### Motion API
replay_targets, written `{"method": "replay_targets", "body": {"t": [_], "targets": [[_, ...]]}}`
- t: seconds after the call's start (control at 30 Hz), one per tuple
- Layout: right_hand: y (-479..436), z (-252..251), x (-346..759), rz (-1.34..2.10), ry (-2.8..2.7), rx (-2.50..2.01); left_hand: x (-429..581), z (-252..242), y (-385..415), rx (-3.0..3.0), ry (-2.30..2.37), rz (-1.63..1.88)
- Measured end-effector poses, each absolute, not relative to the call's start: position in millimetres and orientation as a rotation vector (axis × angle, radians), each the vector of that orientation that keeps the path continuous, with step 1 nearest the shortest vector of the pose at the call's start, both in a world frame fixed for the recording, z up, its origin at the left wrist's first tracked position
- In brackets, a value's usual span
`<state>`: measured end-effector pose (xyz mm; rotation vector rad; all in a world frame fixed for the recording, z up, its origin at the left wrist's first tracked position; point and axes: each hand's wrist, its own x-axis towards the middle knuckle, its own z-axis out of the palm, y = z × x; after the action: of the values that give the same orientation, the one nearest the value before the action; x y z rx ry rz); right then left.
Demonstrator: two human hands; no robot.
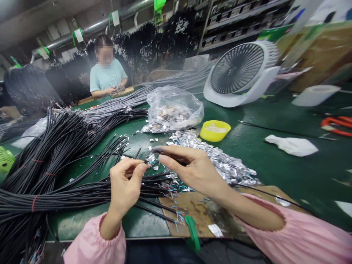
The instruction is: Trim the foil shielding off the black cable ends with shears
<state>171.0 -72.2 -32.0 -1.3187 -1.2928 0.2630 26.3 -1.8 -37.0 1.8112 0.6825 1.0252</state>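
Left hand is pinching what looks to be a dark cable tip, thumb and forefinger nearly meeting, other fingers curling in. Right hand is hovering just beside it, palm down, thumb and fingers slightly parted; cannot tell whether anything is sitting between them. Cable tip is lying at the left fingertips, pointing toward the right hand. Black cable bundle is running left from behind the left wrist; coloured wire ends are fanning out below, between the hands. Foil scraps are spreading beyond the right hand. Handling, my judgement: tip is probably weighing little, outer jacket springy and smooth, inner wires fine and easily nicked; best hold is likely falling on the jacket, just behind the cut end.
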Motion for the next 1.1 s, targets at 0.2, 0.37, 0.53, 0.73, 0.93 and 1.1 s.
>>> {"method": "replay_targets", "body": {"t": [0.2,0.37,0.53,0.73,0.93,1.1], "targets": [[-74.2,-26.9,168.6,0.263,-1.322,-1.295,29.9,-39.4,-5.9,1.924,0.671,1.073],[-74.8,-27.3,166.9,0.280,-1.338,-1.270,28.1,-37.0,-1.6,2.074,0.540,0.997],[-73.1,-27.6,172.3,0.247,-1.355,-1.265,23.3,-32.1,0.2,2.216,0.496,0.887],[-74.9,-28.5,179.5,0.199,-1.468,-1.285,25.0,-36.2,-5.4,2.340,0.590,1.019],[-72.5,-35.5,175.1,-0.070,-1.628,-1.147,32.0,-40.2,-8.1,2.274,0.800,0.961],[-63.1,-35.8,172.2,0.083,-1.536,-1.189,30.1,-48.7,-0.9,1.828,0.638,0.801]]}}
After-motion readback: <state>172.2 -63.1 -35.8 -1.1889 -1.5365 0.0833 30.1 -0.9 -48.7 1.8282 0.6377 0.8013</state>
